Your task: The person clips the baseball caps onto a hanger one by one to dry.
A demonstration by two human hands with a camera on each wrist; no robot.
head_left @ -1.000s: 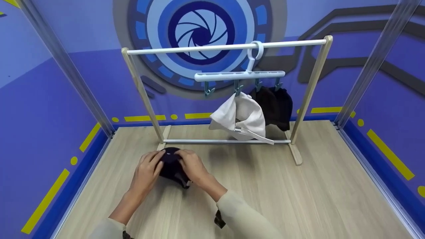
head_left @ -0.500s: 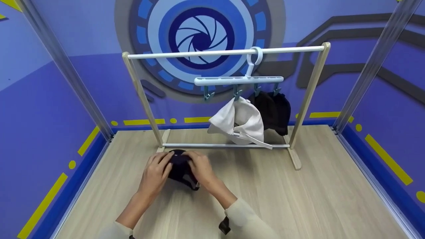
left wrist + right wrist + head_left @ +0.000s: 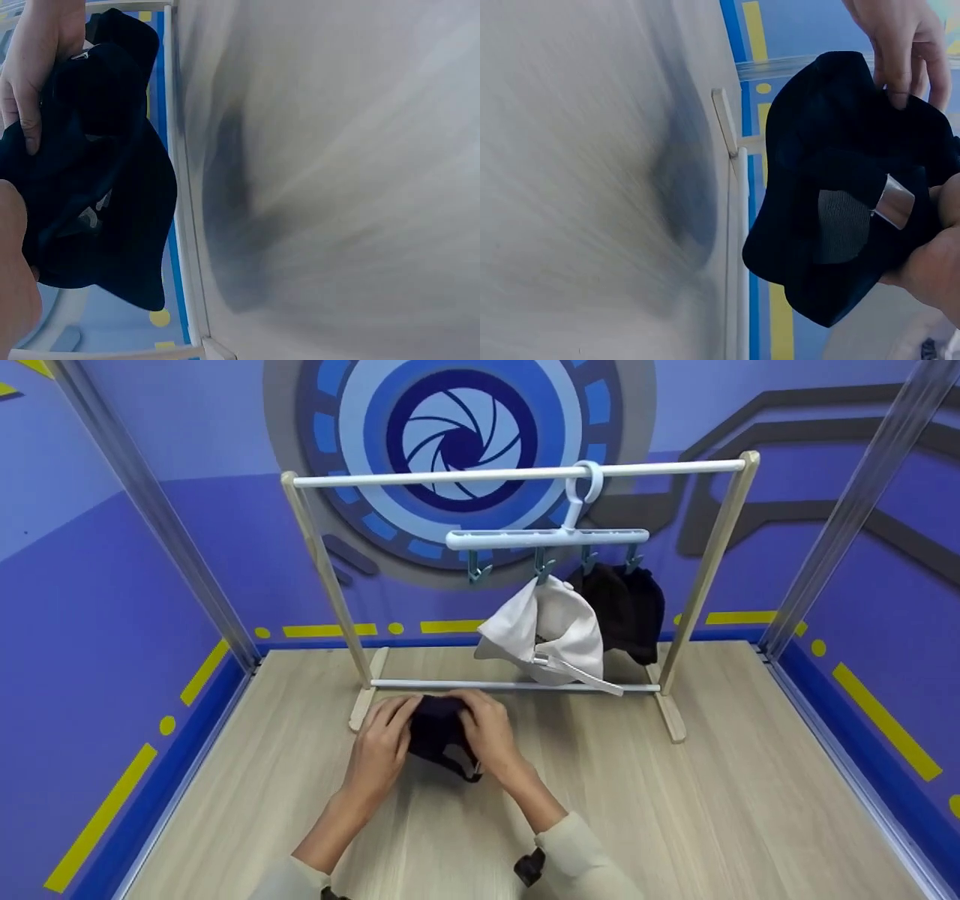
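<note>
Both hands hold a dark baseball cap (image 3: 435, 727) off the tabletop, in front of the rack's left foot. My left hand (image 3: 379, 746) pinches its left side and my right hand (image 3: 491, 731) its right side, thumbs toward me. The strap opening hangs downward. In the right wrist view a metal buckle (image 3: 895, 201) shows on the cap's strap, near the right hand. Behind, a light-blue clip hanger (image 3: 517, 540) hangs from the rack's top rod. Its clips hold a white cap (image 3: 506, 619), a dark brown cap (image 3: 604, 600) and a black cap (image 3: 645, 615); the leftmost clip (image 3: 475, 568) holds nothing.
The wooden rack (image 3: 330, 577) with white rods (image 3: 405, 478) stands at the back of the wood-grain table (image 3: 720, 810). Its right foot (image 3: 670, 718) juts toward me. Blue-purple panels (image 3: 97, 607) enclose the table at the back and both sides.
Both hands have carried the dark cap to the right, from beside the rack's left foot toward the hanger. The hung caps have stayed in place on the hanger.
</note>
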